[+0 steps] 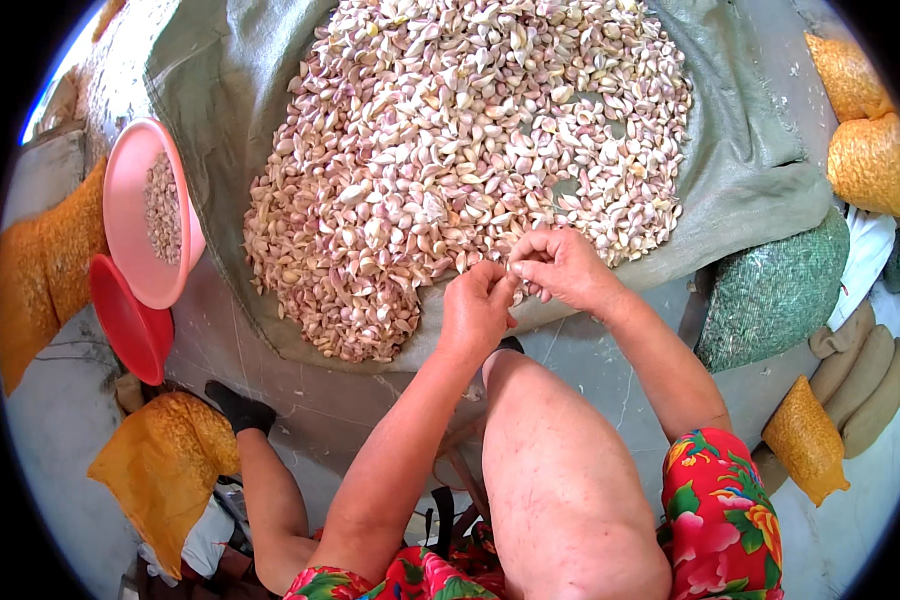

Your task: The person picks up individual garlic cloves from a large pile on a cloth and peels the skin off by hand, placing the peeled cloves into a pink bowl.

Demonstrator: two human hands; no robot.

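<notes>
Hands (478,308) pinched together at garlic pile (400,200), perhaps holding something small.

Garlic heap (470,150) cropped above, pinched piece (511,269) apparently half-hidden

It looks like a produce storeroom or workshop, given the heap of garlic cloves (450,120) on green sheeting (735,115), bulging orange sacks (878,165) and plastic basins (120,325).
</notes>
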